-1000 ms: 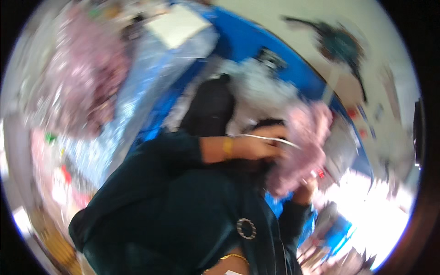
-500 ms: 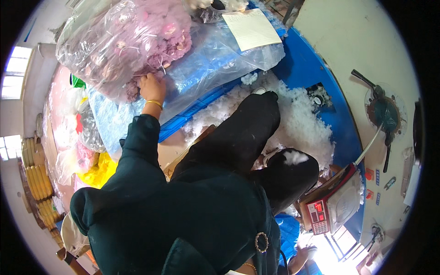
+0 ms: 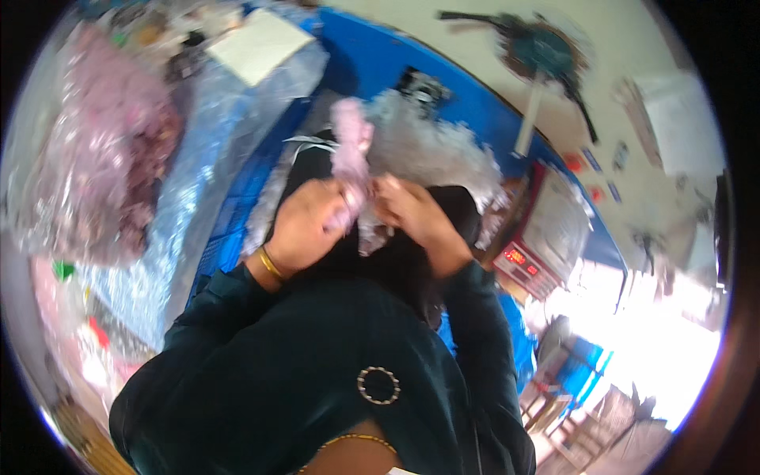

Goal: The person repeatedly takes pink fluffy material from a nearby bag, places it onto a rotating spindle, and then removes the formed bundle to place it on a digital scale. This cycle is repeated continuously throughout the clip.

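Observation:
A limp pink plush piece [image 3: 349, 141] hangs over my lap, its far end pointing away from me and a thin white string at its left side. My left hand [image 3: 305, 224] closes round its lower part. From the other side my right hand [image 3: 417, 215] pinches its edge, with the fingers somewhat blurred by motion. On the left lies a clear plastic bag [image 3: 95, 134] filled with more pink plush pieces. Beyond my knees is a heap of white fluffy stuffing [image 3: 431, 154].
A red digital scale [image 3: 542, 233] stands at my right. At the left, clear plastic sheeting [image 3: 186, 170] covers a blue crate [image 3: 229, 214], with a paper sheet [image 3: 260, 47] at its far end. A blue panel [image 3: 368, 43] borders the stuffing. A dark fan-like device [image 3: 542, 59] is at the far right.
My left hand has left the bag at the left and come over my lap with a pink plush piece. My right hand has come into view and grips it too. The view has turned.

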